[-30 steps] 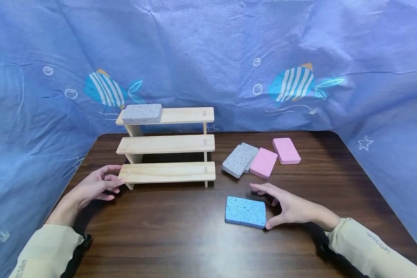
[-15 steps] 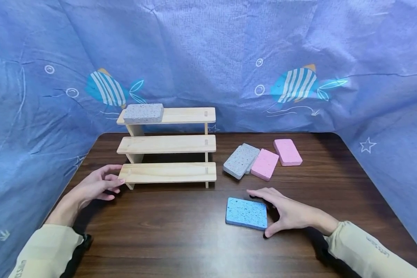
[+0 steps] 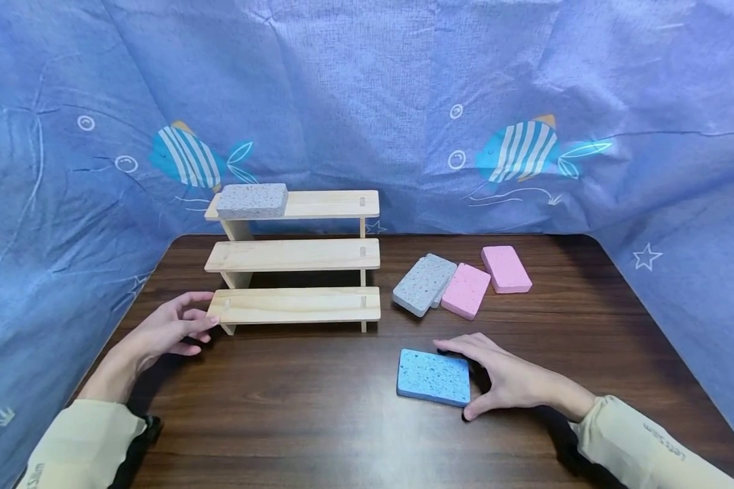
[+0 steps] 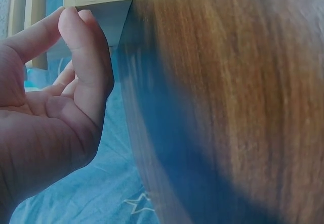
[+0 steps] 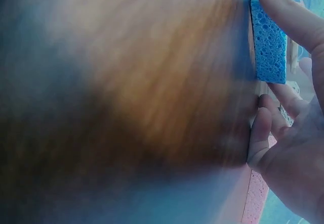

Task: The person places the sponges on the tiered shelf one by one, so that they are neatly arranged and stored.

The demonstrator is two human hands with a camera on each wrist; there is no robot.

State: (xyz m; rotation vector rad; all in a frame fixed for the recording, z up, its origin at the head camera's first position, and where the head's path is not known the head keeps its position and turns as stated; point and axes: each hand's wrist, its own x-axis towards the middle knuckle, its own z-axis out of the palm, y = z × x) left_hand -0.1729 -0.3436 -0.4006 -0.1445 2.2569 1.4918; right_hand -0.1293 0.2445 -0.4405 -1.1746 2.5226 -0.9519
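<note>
A blue sponge (image 3: 433, 376) lies flat on the dark wooden table. My right hand (image 3: 510, 373) spans its right end, thumb at the near edge and index finger along the far edge. In the right wrist view the thumb overlaps the sponge (image 5: 269, 44). On the left stands a three-tier wooden shelf rack (image 3: 293, 304). My left hand (image 3: 165, 329) pinches the left end of its lowest board between thumb and index finger, the other fingers loosely bent. One grey sponge (image 3: 252, 200) sits at the left of the top board.
Right of the rack, two overlapping grey sponges (image 3: 421, 285) lie against a pink sponge (image 3: 465, 291). Another pink sponge (image 3: 506, 269) is just behind them to the right. A blue fish-print cloth (image 3: 367, 102) hangs behind and beside the table.
My right hand has come down and in around the blue sponge, its index finger nearing the far edge and the thumb shifting nearer to me. The left hand stays at the rack.
</note>
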